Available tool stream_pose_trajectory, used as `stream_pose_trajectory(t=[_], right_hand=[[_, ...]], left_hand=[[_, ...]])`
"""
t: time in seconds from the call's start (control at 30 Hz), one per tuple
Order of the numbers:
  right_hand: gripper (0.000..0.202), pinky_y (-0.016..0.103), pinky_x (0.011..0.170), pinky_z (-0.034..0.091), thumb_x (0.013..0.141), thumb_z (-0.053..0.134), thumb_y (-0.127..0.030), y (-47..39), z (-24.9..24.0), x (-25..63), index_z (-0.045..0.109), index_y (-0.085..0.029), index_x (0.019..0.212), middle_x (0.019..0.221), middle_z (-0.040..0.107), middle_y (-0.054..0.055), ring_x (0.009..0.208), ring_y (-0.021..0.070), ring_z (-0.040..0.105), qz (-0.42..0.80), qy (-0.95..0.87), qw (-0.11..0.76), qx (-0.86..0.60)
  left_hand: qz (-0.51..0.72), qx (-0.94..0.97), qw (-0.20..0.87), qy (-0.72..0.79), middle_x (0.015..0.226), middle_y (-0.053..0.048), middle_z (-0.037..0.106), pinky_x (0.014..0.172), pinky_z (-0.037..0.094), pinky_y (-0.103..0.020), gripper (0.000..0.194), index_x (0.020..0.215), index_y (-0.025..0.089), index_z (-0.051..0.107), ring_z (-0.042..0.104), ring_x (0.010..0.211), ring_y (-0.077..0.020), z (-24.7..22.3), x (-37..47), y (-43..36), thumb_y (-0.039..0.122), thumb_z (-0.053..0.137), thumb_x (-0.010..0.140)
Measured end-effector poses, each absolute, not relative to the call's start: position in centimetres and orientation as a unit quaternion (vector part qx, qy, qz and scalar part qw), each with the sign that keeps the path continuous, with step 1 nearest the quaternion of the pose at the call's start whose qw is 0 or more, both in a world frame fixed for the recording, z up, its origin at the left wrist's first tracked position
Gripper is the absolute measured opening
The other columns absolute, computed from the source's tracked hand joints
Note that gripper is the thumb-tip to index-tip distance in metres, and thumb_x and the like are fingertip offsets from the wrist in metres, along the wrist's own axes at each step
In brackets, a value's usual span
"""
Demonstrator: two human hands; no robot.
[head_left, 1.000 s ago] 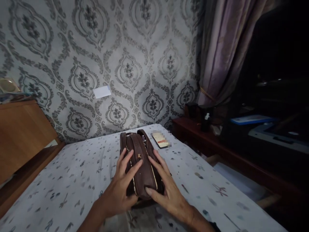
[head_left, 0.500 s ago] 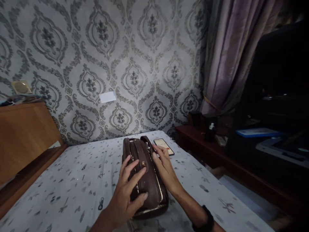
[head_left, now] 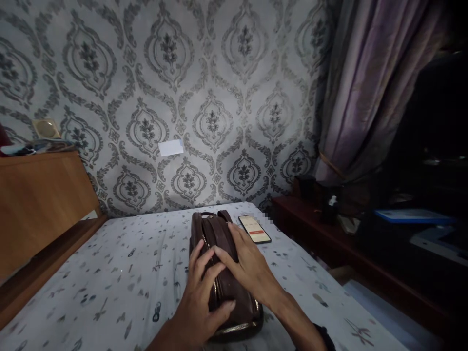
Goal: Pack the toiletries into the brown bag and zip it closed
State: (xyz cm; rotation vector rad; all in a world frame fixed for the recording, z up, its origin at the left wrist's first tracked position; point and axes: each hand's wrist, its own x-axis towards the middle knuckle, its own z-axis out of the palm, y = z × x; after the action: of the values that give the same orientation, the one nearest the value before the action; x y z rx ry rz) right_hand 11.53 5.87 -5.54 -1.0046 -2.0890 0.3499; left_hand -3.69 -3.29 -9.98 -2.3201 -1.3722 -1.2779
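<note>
A brown leather zip bag (head_left: 219, 263) lies on its side on the bed, on a white bedsheet (head_left: 109, 282) printed with small grey marks. It has gold-coloured zippers running along its length and a short handle at the far end. Both hands are on top of it. The left hand (head_left: 203, 302) lies flat on the near part, its fingers spread and stretched out and the thumb pressing on the side, so it steadies the bag and does not grip it. The right hand (head_left: 246, 263) reaches across the middle, fingers bent and close together, their tips on the zipper line; I cannot tell if they pinch a zipper pull, because the tips cover that place.

In my judgement the step in hand is to find and take the zipper pull, with the bag held down. The next move calls for a firm pinch on the small pull and a straight draw along the teeth, while the other hand keeps the soft bag from sliding on the sheet.

Just beside the far right corner of the bag lies a smartphone (head_left: 255, 229), screen lit, apart from both hands. Behind is patterned wallpaper (head_left: 204, 97), a wooden cabinet (head_left: 40, 204) at the left, and a purple curtain (head_left: 369, 87) above a dark low shelf (head_left: 329, 234) at the right.
</note>
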Motion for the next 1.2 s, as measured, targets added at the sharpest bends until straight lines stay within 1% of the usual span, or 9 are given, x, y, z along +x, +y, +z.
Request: stream_pose_trajectory(t=[0.13, 0.27, 0.4, 0.47, 0.57, 0.67, 0.77, 1.07, 1.2], right_hand=[[0.066, 0.056, 0.110, 0.047, 0.097, 0.044, -0.050, 5.2, -6.4, 10.8, 0.050, -0.005, 0.144, 0.147, 0.053, 0.026, 0.137, 0.0380, 0.051, 0.014, -0.824, 0.386, -0.414], [0.066, 0.055, 0.106, 0.051, 0.099, 0.042, -0.051, 5.1, -7.0, 10.8, 0.050, -0.003, 0.144, 0.145, 0.056, 0.025, 0.135, 0.0379, 0.054, -0.041, -0.822, 0.396, -0.407], [0.066, 0.052, 0.105, 0.053, 0.099, 0.041, -0.051, 5.1, -7.0, 10.9, 0.050, -0.003, 0.143, 0.144, 0.057, 0.025, 0.134, 0.0366, 0.055, -0.054, -0.823, 0.397, -0.403], [0.065, 0.051, 0.105, 0.053, 0.099, 0.041, -0.051, 5.1, -6.9, 10.9, 0.051, -0.003, 0.143, 0.143, 0.058, 0.024, 0.133, 0.0359, 0.056, -0.053, -0.821, 0.397, -0.406], [0.064, 0.051, 0.105, 0.053, 0.099, 0.042, -0.050, 5.1, -6.7, 10.9, 0.051, -0.005, 0.143, 0.144, 0.058, 0.023, 0.133, 0.0354, 0.057, -0.051, -0.823, 0.395, -0.406], [0.062, 0.052, 0.106, 0.052, 0.099, 0.043, -0.049, 5.0, -6.7, 10.9, 0.052, -0.007, 0.143, 0.145, 0.056, 0.023, 0.134, 0.0355, 0.055, -0.047, -0.822, 0.395, -0.408], [0.063, 0.053, 0.107, 0.051, 0.098, 0.046, -0.049, 5.0, -6.8, 10.9, 0.051, -0.006, 0.144, 0.147, 0.055, 0.024, 0.136, 0.0356, 0.053, -0.037, -0.820, 0.399, -0.409], [0.066, 0.052, 0.106, 0.051, 0.097, 0.046, -0.050, 4.8, -6.5, 10.6, 0.052, -0.003, 0.143, 0.146, 0.054, 0.026, 0.135, 0.0367, 0.054, -0.033, -0.818, 0.392, -0.419], [0.065, 0.053, 0.106, 0.051, 0.097, 0.047, -0.049, 4.7, -6.5, 10.6, 0.053, -0.002, 0.141, 0.146, 0.054, 0.026, 0.134, 0.0373, 0.054, -0.028, -0.816, 0.394, -0.422]], left_hand=[[-0.492, -0.751, 0.027, -0.440, 0.157, -0.016, 0.034, 0.117, 0.030, -0.061, 0.060, 0.143, 0.026, 0.036, 0.018, 0.153, -0.0375, -10.4, -3.9, -3.4, 0.042, 0.061, 0.091], [-0.531, -0.743, -0.062, -0.403, 0.159, -0.015, 0.030, 0.120, 0.029, -0.055, 0.059, 0.143, 0.027, 0.038, 0.025, 0.151, -0.0354, -9.5, -4.9, -3.8, 0.049, 0.058, 0.092], [-0.584, -0.656, -0.143, -0.456, 0.150, -0.011, 0.046, 0.116, 0.035, -0.043, 0.038, 0.135, 0.027, 0.047, 0.042, 0.142, -0.0269, -6.7, -6.9, -1.5, 0.044, 0.043, 0.100], [-0.594, -0.576, -0.166, -0.537, 0.143, -0.012, 0.053, 0.113, 0.038, -0.039, 0.037, 0.129, 0.024, 0.051, 0.045, 0.138, -0.0251, -5.2, -8.2, 1.5, 0.046, 0.042, 0.100], [-0.520, -0.481, -0.232, -0.667, 0.142, -0.013, 0.054, 0.111, 0.038, -0.038, 0.037, 0.119, 0.020, 0.054, 0.046, 0.136, -0.0249, -3.8, -10.5, 7.1, 0.047, 0.045, 0.096], [-0.444, -0.473, -0.312, -0.694, 0.120, -0.013, 0.069, 0.095, 0.048, -0.043, 0.045, 0.103, 0.019, 0.062, 0.060, 0.117, -0.0295, -3.4, -12.6, 11.8, 0.060, 0.044, 0.091], [-0.367, -0.471, -0.370, -0.712, 0.106, -0.009, 0.073, 0.081, 0.052, -0.039, 0.051, 0.097, 0.021, 0.063, 0.065, 0.101, -0.0276, -3.4, -14.0, 14.6, 0.068, 0.049, 0.083], [-0.219, -0.484, -0.383, -0.756, 0.081, -0.005, 0.070, 0.068, 0.054, -0.035, 0.033, 0.085, 0.019, 0.063, 0.064, 0.080, -0.0222, -2.0, -14.5, 17.7, 0.050, 0.069, 0.078], [-0.174, -0.500, -0.367, -0.765, 0.093, -0.005, 0.068, 0.072, 0.057, -0.035, 0.031, 0.099, 0.015, 0.065, 0.065, 0.081, -0.0171, -1.1, -13.8, 18.3, 0.044, 0.065, 0.090]])
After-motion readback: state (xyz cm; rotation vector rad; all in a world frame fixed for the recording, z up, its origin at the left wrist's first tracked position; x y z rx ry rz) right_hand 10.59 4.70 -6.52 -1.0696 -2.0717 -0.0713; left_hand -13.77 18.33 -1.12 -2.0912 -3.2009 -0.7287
